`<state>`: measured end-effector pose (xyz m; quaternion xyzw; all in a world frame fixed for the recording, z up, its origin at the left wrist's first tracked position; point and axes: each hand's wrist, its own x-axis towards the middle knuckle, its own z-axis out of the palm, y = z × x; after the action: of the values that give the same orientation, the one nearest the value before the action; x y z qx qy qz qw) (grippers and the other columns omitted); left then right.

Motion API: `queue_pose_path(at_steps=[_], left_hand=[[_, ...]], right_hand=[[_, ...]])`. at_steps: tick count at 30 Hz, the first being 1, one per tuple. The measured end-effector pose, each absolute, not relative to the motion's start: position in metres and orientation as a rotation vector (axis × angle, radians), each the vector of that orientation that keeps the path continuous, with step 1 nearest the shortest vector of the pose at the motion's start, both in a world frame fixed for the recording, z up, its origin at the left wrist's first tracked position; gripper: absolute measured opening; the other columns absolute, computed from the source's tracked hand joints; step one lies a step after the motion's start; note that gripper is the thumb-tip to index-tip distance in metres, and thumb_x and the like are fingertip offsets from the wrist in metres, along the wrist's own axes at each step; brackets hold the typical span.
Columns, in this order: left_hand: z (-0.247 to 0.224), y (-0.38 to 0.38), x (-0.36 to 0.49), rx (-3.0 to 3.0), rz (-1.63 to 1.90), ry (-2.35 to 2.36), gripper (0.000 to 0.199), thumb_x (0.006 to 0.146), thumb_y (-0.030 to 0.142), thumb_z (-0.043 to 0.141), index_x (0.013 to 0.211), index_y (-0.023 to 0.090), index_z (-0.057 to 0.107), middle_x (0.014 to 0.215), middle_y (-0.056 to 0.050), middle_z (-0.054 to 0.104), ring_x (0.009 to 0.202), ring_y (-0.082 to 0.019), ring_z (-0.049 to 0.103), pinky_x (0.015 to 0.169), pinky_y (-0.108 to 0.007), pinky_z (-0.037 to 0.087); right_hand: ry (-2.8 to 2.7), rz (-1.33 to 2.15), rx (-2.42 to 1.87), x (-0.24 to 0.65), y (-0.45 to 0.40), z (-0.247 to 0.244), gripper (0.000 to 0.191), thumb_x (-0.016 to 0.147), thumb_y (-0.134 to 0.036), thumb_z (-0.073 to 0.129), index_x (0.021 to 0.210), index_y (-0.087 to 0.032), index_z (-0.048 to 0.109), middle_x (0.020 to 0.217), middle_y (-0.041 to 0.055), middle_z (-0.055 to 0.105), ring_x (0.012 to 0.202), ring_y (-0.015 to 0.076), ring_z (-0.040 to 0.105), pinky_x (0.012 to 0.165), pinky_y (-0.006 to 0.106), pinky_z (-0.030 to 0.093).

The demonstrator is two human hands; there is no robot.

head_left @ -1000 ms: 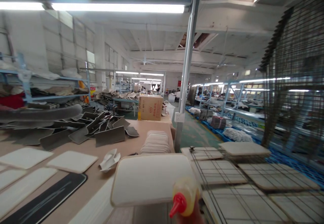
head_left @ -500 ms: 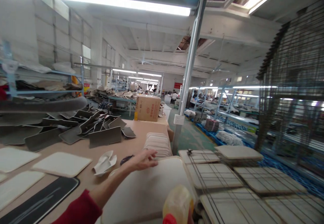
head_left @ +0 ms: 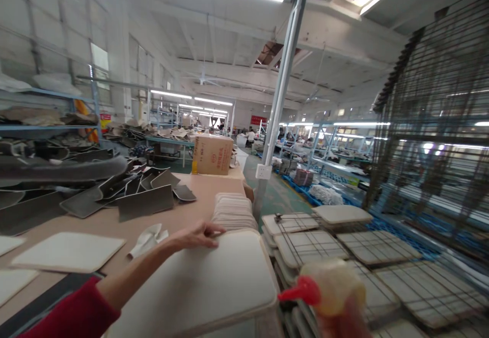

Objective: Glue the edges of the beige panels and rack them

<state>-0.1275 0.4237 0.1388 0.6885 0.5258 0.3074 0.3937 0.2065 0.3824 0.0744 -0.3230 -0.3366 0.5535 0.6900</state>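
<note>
My left hand [head_left: 200,234], in a red sleeve, rests at the upper left edge of a large pale panel [head_left: 214,277] with rounded corners. Its fingers are bent and a little apart, with nothing held in them. At the lower right, my right hand [head_left: 346,320] is wrapped round a yellowish squeeze bottle [head_left: 336,284] with a red nozzle that points left over the panel's right edge. Hand and bottle are blurred. Just beyond the panel lies a row of thin pale pieces [head_left: 234,209].
Pale panels lie under a wire rack [head_left: 309,249] on the right. Dark curved pieces [head_left: 147,203], a crumpled white scrap [head_left: 147,240] and more pale panels [head_left: 71,251] are on the table at left. A cardboard box [head_left: 213,156] and a metal post [head_left: 280,83] stand ahead.
The bottle in my right hand has moved right and up, and its nozzle now points left. My left hand has shifted slightly left and up in view. The camera view has turned somewhat.
</note>
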Motion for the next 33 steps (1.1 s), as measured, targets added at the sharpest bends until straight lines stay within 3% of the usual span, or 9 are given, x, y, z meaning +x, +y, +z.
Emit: queue_pose_path(at_steps=[5,12,22,28,33], left_hand=[[0.161,0.411,-0.127,1.717,0.646,1.112,0.044,0.063,0.039,0.072,0.101,0.017,0.071,0.074,0.001,0.061,0.066,-0.013,0.046,0.055,-0.021,0.030],[0.177,0.405,-0.124,1.652,0.493,1.047,0.048,0.063,0.037,0.075,0.106,0.017,0.070,0.080,-0.002,0.070,0.066,-0.014,0.055,0.058,-0.020,0.040],[0.179,0.409,-0.123,1.624,0.403,0.956,0.051,0.063,0.036,0.077,0.110,0.019,0.067,0.089,0.000,0.072,0.073,-0.011,0.060,0.066,-0.015,0.045],[0.179,0.407,-0.121,1.618,0.382,0.953,0.049,0.066,0.036,0.075,0.112,0.020,0.066,0.094,-0.001,0.072,0.078,-0.014,0.062,0.069,-0.018,0.046],[0.181,0.403,-0.117,1.600,0.397,0.950,0.050,0.065,0.037,0.075,0.111,0.018,0.067,0.094,-0.003,0.072,0.078,-0.016,0.062,0.070,-0.020,0.046]], right_hand=[[-0.630,1.145,-0.634,0.229,0.416,0.108,0.070,0.059,-0.043,0.079,0.121,-0.024,0.054,0.101,0.0049,0.067,0.088,0.0182,0.062,0.080,0.028,0.050],[-0.740,1.118,-0.598,0.234,0.423,0.122,0.070,0.047,-0.032,0.086,0.112,-0.021,0.060,0.086,0.0068,0.069,0.069,0.0155,0.063,0.069,0.023,0.051],[-0.838,1.120,-0.632,0.245,0.412,0.108,0.055,0.053,-0.031,0.081,0.105,-0.022,0.063,0.083,0.0083,0.068,0.069,0.0197,0.063,0.059,0.027,0.053],[-0.911,1.136,-0.687,0.250,0.401,0.101,0.037,0.059,-0.044,0.076,0.087,-0.022,0.066,0.082,0.0069,0.067,0.072,0.0215,0.062,0.066,0.034,0.053],[-0.878,1.104,-0.723,0.249,0.390,0.102,0.039,0.058,-0.044,0.076,0.090,-0.023,0.064,0.081,0.0039,0.066,0.071,0.0193,0.061,0.067,0.031,0.053]])
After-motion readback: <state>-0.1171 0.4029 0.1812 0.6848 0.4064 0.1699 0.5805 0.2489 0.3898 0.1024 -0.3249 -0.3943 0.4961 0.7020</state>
